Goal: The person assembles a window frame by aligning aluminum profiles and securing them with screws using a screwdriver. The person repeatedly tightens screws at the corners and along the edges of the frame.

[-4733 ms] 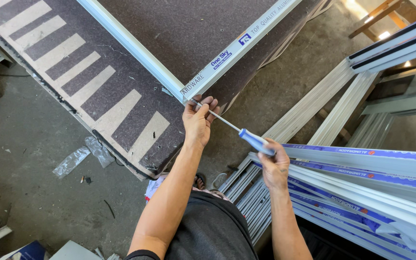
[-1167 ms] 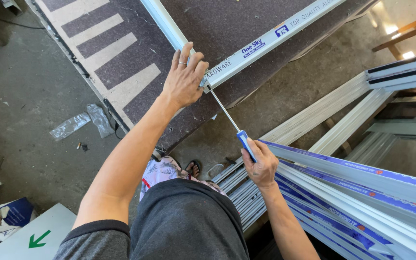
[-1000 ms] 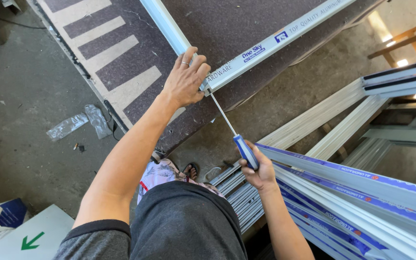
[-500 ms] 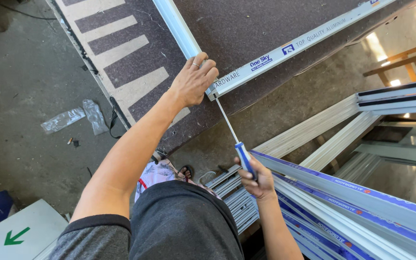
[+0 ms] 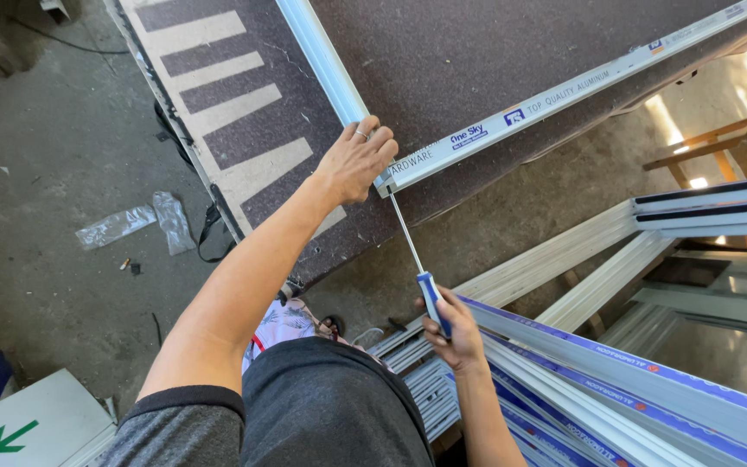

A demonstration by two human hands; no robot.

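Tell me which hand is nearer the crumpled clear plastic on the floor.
Left. The left hand rests on the aluminium frame corner, across the mat from the plastic wrap. The right hand grips the screwdriver farther right.
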